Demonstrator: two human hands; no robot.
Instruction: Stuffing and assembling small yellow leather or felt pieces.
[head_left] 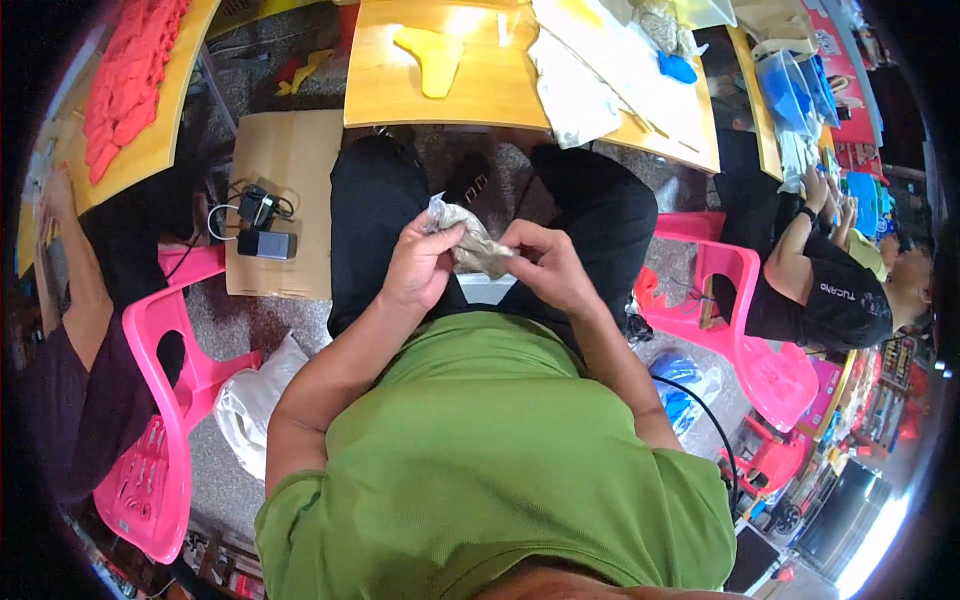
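A crumpled beige-grey bundle (478, 243), soft like cloth, is held above my lap between both hands. Whitish clear film shows at its upper left end. My left hand (418, 270) is closed round the left side, thumb lying on top. At the right end, my right hand (553, 262) pinches the bundle between thumb and fingers. What exactly the bundle is cannot be made out. Beyond my knees, a yellow flat piece (430, 60) lies on the wooden table (490, 103).
White cloth pieces (575, 85) hang over the table edge, near a blue piece (677, 68). A cardboard sheet (285, 150) with a black adapter (257, 206) and cables lies left. Pink chairs (150, 370) flank me. People sit at both sides; red pieces (130, 85) cover the left table.
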